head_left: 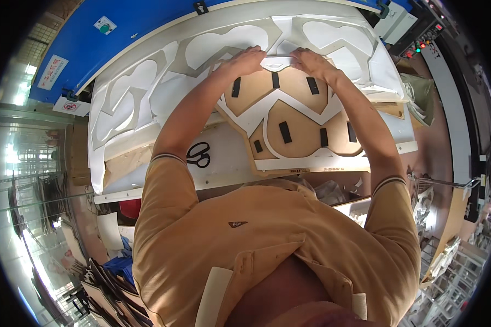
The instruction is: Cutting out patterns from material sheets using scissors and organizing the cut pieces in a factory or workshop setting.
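Black scissors (199,154) lay on the table (229,163), left of the wooden cutting die (292,122); white cut-out sheets (147,92) lay beyond. Left hand (244,60) and right hand (310,59), arms extended, fingers pinched a white cut piece (277,61) at the die's far edge.

Brown cutting die (294,117), flat on white table, wide at near edge and narrowing toward far end; black foam pads dotted across its panels, white sheet strips showing in channels between them. Small white cut piece (277,61) at die's far tip, pinched between left hand (244,61) and right hand (311,60).
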Tool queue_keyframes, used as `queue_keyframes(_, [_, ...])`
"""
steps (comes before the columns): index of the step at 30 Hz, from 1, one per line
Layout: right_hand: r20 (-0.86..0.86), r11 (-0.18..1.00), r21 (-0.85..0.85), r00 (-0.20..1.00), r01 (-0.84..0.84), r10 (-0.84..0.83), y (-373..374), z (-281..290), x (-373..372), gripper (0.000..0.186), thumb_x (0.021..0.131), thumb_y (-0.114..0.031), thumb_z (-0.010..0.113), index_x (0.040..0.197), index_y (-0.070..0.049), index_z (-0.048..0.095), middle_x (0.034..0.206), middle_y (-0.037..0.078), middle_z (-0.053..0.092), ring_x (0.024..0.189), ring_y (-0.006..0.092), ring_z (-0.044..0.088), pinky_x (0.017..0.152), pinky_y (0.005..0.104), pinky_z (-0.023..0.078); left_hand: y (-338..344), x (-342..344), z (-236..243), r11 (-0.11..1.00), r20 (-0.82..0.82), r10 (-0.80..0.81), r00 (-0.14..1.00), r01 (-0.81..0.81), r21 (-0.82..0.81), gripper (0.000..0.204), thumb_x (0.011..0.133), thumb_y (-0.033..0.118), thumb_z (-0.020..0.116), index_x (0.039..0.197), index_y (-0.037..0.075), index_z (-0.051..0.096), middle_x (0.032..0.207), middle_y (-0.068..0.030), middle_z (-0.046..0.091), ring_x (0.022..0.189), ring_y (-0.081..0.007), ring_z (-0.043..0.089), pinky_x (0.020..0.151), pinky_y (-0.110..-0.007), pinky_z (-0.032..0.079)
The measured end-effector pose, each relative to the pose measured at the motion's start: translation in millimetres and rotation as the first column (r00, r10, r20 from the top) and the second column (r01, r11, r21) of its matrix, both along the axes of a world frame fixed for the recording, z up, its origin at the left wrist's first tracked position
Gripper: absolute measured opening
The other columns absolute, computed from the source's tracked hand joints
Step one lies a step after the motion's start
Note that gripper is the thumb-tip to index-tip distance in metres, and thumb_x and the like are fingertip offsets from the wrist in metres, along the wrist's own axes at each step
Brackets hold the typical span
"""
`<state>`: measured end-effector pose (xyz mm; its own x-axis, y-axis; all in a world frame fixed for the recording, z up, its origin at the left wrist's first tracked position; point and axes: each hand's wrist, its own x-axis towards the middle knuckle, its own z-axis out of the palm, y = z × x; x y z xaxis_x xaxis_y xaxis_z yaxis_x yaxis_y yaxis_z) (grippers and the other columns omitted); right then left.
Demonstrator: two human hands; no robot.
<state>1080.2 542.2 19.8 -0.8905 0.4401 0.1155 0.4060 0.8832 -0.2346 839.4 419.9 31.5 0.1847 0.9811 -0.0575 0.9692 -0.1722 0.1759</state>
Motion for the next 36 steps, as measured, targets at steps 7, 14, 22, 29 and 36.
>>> queue_keyframes(7, [0.056,0.989,0.126,0.996,-0.08,0.074,1.6,-1.2,-12.3,0.031,0.094,-0.018,0.057,0.12,-0.002,0.062,0.123,0.013,0.063,0.109,0.0347,0.061,0.101,0.042,0.047,6.3,-7.0,-2.7,0.997,0.042,-0.023,0.999,0.02,0.078,0.028,0.086,0.02,0.069,0.105,0.0,0.067,0.109,-0.0193,0.065,0.104,-0.0386,0.063,0.093,-0.047,0.051])
queue_keyframes(14, [0.144,0.998,0.053,0.989,-0.035,0.027,13.4,-0.2,-17.2,0.032,0.091,-0.015,0.058,0.119,-0.001,0.062,0.122,0.015,0.063,0.113,0.0347,0.059,0.103,0.0423,0.046,21.5,14.5,29.7,0.961,0.088,0.142,0.986,-0.116,-0.25,0.043,0.084,0.032,0.075,0.11,-0.001,0.066,0.112,-0.0185,0.066,0.105,-0.0356,0.064,0.093,-0.044,0.05])
queue_keyframes(22, [0.173,0.999,-0.026,0.985,-0.022,0.026,19.9,7.5,-21.0,0.028,0.088,-0.011,0.06,0.115,-0.002,0.061,0.12,0.016,0.061,0.113,0.0357,0.059,0.1,0.0438,0.047,37.2,12.9,14.9,0.99,0.063,0.097,0.993,-0.09,-0.107,0.052,0.08,0.041,0.078,0.1,-0.006,0.068,0.103,-0.0235,0.071,0.1,-0.0385,0.067,0.088,-0.048,0.052])
queue_keyframes(29, [0.011,0.984,-0.163,0.997,-0.077,0.08,10.2,27.8,-13.9,0.015,0.09,-0.012,0.06,0.099,-0.001,0.054,0.106,0.013,0.065,0.099,0.0327,0.062,0.091,0.0457,0.046,42.7,11.2,12.9,0.992,0.051,0.078,0.996,-0.072,-0.101,0.051,0.079,0.041,0.078,0.102,-0.003,0.068,0.103,-0.0213,0.071,0.099,-0.0369,0.067,0.087,-0.048,0.051])
queue_keyframes(36, [0.054,0.986,-0.165,0.998,-0.025,0.034,-27.8,56.9,-16.2,0.014,0.095,-0.012,0.06,0.101,-0.002,0.052,0.097,0.013,0.067,0.094,0.0356,0.064,0.085,0.0472,0.048,17.4,5.0,18.7,0.991,0.156,0.078,0.985,-0.06,-0.119,0.037,0.082,0.037,0.075,0.099,0.004,0.069,0.103,-0.016,0.071,0.097,-0.0336,0.066,0.085,-0.046,0.05])
